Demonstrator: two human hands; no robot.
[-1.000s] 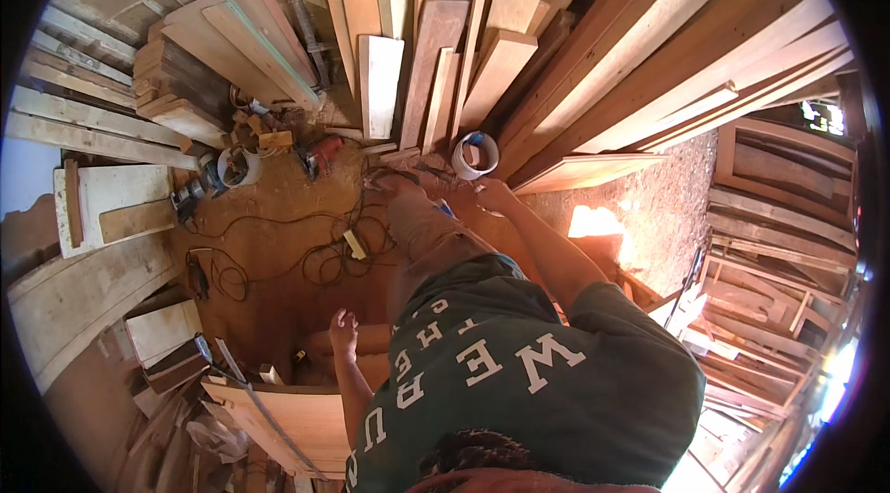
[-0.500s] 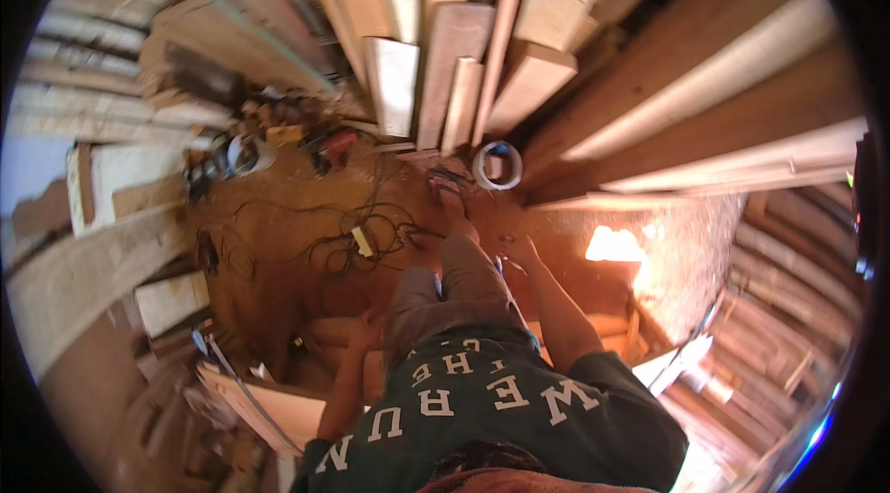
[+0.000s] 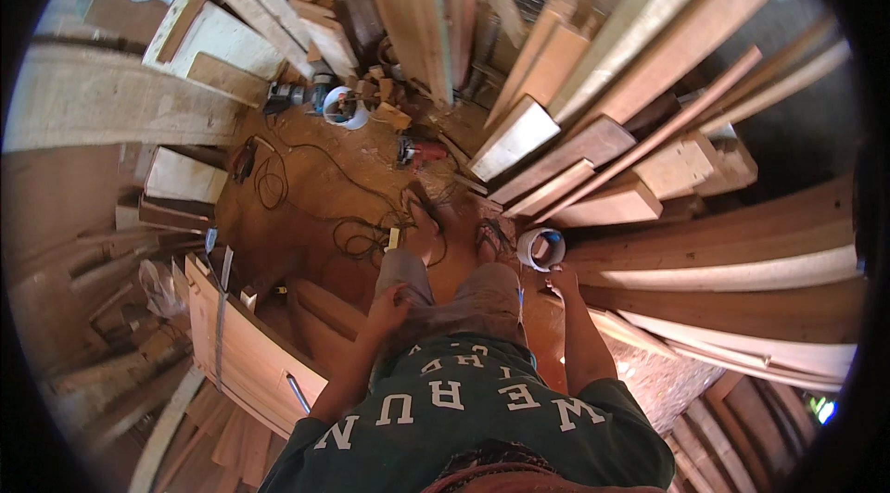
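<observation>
My right hand (image 3: 563, 280) hangs beside the rim of a white round bucket (image 3: 529, 252), which has a blue item and a brown piece in it. Its fingers are curled together; whatever they may hold is too small to make out. By my left thigh, my left hand (image 3: 389, 304) hangs with loosely bent fingers and nothing visible in it. Dark cords (image 3: 357, 232) lie looped on the brown floor in front of my feet, with a small yellowish block (image 3: 394, 238) among them.
Boards (image 3: 603, 152) lean in a row ahead and right. A red power tool (image 3: 422, 153) lies on the floor ahead. Farther left stand another white bucket (image 3: 344, 109) and a cordless drill (image 3: 283, 96). A clamped wooden panel (image 3: 243, 354) is at my near left.
My view has turned left, so the leaning boards shift right. My right hand is now closer to the bucket. The left hand has come up beside my thigh.
</observation>
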